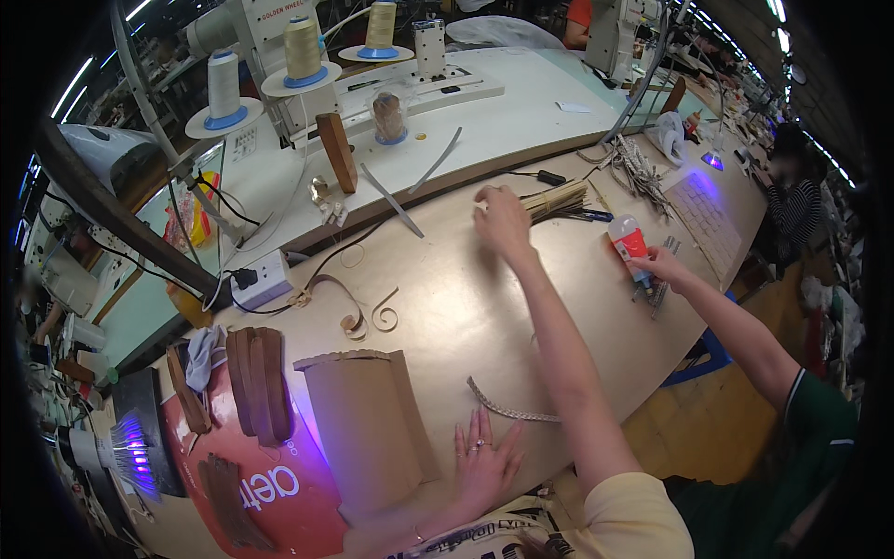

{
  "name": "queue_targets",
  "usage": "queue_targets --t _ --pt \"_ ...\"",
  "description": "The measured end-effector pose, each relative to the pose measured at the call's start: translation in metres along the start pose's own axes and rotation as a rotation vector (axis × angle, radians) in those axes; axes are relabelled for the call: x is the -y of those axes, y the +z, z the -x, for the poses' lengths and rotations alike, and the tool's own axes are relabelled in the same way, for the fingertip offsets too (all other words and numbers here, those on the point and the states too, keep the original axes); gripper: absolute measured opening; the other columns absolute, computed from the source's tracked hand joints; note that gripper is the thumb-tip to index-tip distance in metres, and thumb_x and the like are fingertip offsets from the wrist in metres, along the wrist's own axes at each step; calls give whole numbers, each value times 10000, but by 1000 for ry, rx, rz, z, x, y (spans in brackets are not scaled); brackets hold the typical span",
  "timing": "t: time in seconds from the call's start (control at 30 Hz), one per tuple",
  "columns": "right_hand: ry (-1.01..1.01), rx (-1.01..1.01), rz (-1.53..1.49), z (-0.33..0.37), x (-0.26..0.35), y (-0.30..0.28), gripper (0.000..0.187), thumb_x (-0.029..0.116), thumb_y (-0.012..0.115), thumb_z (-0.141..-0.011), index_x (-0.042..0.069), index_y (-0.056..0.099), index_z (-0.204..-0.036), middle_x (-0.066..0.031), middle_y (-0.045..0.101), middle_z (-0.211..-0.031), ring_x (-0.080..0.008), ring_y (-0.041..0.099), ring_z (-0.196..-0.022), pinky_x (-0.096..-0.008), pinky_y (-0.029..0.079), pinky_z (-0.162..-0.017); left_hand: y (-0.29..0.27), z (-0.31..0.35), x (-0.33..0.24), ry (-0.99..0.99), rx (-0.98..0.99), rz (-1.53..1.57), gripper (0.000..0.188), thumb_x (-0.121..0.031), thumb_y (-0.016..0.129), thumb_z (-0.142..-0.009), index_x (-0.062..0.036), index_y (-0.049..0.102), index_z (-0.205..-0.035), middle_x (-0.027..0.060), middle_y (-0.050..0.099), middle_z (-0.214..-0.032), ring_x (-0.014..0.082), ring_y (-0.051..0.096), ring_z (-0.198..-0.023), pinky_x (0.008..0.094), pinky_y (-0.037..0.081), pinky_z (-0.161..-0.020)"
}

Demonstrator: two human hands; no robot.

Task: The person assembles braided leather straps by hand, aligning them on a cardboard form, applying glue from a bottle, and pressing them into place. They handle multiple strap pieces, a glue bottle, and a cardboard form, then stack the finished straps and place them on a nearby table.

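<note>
Across the table [447,284], the right hand [503,222] is curled beside the strip bundle [559,199] (its grip I cannot tell); the left hand [485,456] lies spread, empty, by the braid [510,411]; pinching lightly should limit tangling.

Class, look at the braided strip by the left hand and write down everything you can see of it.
The braided strip is narrow, pale greyish-tan and plaited along its visible length; its material is hard to tell. It lies on the smooth tan worktable, its left end curving up and away from the person. The other end disappears behind the right forearm. The left hand is spread flat just below it; whether the fingertips touch it is unclear.
</note>
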State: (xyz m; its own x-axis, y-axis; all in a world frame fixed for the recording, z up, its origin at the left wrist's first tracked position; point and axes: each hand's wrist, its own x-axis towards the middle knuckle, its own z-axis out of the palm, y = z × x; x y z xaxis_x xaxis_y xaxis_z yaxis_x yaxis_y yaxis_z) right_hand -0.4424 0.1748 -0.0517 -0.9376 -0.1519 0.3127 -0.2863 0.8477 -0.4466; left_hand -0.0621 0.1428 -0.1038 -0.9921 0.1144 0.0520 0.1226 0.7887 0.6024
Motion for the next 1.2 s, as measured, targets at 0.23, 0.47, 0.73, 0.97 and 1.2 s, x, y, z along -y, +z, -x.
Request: queue_targets --t 0.23,0.47,0.73,0.97,1.2 --pt "-46 -2 -80 19 -84 -43 386 330 740 -824 131 660 -1145 -117 556 -1137 -288 598 -1047 -411 506 -871 -78 18 10 72 69 231 407 -290 631 -926 -139 585 -1301 195 481 -1416 344 523 -1253 548 330 -1102" --pt "-239 -44 23 6 -94 -41 395 311 750 -827 162 684 -1186 -100 516 -1256 -263 528 -1167 -403 497 -894 -211 -16 -16 155 439 105 420 -271 656 -919 -125 575 -1304 152 530 -1389 322 549 -1232 521 349 -1112" --pt "-324 -42 -82 14 -117 -40 186 207 728 -845 175 756 -1026 -38 626 -1087 -206 633 -924 -345 534 -750 -201 -158 13 268 320 139 364 -242 621 -928 -85 604 -1256 146 567 -1351 335 541 -1233 455 396 -1071" --pt "-431 -203 -66 23 -126 -26 253 127 744 -795 196 756 -1038 -40 649 -1095 -161 613 -781 -300 528 -675 -122 -313 55 257 -10 -12 282 -178 653 -884 -61 649 -1141 140 635 -1213 337 590 -1115 411 464 -963" --pt "-452 -249 -120 21 -131 -20 286 99 753 -777 194 754 -1047 -45 662 -1075 -156 603 -721 -291 520 -649 -83 -361 61 323 -109 -171 221 -192 707 -839 -90 681 -1034 95 625 -1094 290 617 -983 395 500 -853"
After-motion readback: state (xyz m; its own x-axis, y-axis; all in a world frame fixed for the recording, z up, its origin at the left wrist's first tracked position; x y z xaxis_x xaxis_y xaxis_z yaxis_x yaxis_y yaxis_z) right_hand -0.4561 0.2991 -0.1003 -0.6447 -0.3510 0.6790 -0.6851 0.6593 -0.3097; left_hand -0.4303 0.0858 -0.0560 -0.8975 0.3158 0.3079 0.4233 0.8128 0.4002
